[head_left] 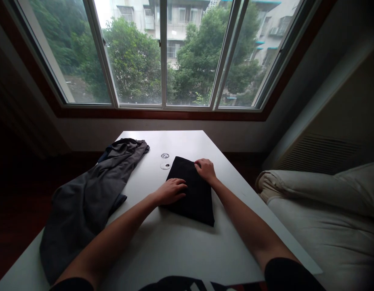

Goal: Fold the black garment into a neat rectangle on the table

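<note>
On a white desk [156, 246], a folded black cloth [196, 202] is seemingly steadied by the left hand [170, 191], fingers loosely extended on top. Its right edge is touched by the right hand [206, 169]; any pinch cannot be told.

The location is a room in a home. Indicators: a pale upholstered sofa [323, 226] beside the white bench [156, 250], dark reddish flooring [14, 222], and a wood-trimmed window [162, 60] facing trees [134, 60] and a building with barred windows [187, 18].
</note>
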A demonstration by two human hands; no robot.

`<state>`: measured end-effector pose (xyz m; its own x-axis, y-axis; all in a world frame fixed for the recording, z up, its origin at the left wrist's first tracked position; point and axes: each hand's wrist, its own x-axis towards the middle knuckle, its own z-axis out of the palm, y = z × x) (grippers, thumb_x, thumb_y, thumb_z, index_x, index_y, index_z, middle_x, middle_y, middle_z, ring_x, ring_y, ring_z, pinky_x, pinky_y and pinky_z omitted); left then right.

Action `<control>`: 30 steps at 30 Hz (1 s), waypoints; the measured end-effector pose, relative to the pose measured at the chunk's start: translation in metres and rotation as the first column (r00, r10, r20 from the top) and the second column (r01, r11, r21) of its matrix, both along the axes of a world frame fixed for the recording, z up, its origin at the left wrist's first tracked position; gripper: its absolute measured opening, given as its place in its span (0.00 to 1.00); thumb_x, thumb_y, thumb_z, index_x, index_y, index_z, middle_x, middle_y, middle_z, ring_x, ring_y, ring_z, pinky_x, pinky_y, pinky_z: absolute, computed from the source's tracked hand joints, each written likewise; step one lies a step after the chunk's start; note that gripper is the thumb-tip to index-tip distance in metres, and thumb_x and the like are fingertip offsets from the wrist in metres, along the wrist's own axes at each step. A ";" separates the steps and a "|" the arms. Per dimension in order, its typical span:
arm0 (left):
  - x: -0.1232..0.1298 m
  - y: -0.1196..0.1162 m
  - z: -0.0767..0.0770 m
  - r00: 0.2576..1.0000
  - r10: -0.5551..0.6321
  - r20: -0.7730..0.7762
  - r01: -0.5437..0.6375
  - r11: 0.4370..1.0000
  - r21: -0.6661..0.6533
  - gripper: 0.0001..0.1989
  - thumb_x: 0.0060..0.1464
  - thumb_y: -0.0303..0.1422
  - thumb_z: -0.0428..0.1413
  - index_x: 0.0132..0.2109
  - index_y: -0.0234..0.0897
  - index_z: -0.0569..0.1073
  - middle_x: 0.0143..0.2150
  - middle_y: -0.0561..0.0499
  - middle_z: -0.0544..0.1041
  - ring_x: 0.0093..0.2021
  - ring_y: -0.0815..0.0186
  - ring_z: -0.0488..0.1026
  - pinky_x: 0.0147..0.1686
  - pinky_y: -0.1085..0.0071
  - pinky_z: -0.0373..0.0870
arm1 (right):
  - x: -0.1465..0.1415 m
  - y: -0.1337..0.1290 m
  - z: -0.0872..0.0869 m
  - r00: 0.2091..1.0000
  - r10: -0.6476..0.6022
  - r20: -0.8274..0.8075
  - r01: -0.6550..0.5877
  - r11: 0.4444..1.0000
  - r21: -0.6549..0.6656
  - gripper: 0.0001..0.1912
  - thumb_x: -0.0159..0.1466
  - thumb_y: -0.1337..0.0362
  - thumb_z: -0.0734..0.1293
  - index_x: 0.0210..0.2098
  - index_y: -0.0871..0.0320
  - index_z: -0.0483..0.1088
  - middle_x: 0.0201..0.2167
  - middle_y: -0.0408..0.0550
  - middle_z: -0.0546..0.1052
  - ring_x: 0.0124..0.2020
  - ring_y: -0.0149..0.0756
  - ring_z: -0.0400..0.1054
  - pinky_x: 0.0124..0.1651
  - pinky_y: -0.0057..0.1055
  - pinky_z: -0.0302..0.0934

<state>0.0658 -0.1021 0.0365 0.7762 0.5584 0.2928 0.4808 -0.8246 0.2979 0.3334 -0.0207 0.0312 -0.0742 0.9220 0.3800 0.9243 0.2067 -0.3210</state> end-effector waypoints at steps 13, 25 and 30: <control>0.001 0.001 -0.019 0.984 0.131 -0.120 -0.136 0.990 -0.034 0.26 0.71 0.48 0.48 0.70 0.47 0.66 0.72 0.46 0.64 0.72 0.52 0.59 0.73 0.51 0.51 | -0.046 -0.016 -0.036 0.978 0.094 0.187 -0.021 0.934 -0.357 0.35 0.76 0.46 0.54 0.76 0.55 0.51 0.76 0.55 0.49 0.77 0.51 0.35 0.73 0.65 0.32; 0.002 0.012 -0.028 0.935 0.313 -0.169 -0.327 0.943 -0.064 0.30 0.72 0.54 0.38 0.72 0.52 0.63 0.75 0.50 0.60 0.75 0.49 0.53 0.73 0.40 0.41 | -0.059 0.015 -0.040 0.957 0.197 0.211 -0.128 0.945 -0.302 0.33 0.76 0.48 0.51 0.76 0.55 0.51 0.76 0.53 0.50 0.77 0.46 0.36 0.75 0.58 0.31; -0.002 0.017 -0.024 0.908 0.379 -0.180 -0.398 0.914 -0.080 0.28 0.71 0.53 0.40 0.70 0.52 0.65 0.74 0.49 0.62 0.75 0.46 0.51 0.72 0.35 0.38 | -0.071 0.032 -0.042 0.951 0.228 0.207 -0.160 0.940 -0.301 0.33 0.77 0.48 0.52 0.76 0.54 0.51 0.76 0.51 0.50 0.77 0.46 0.36 0.75 0.56 0.31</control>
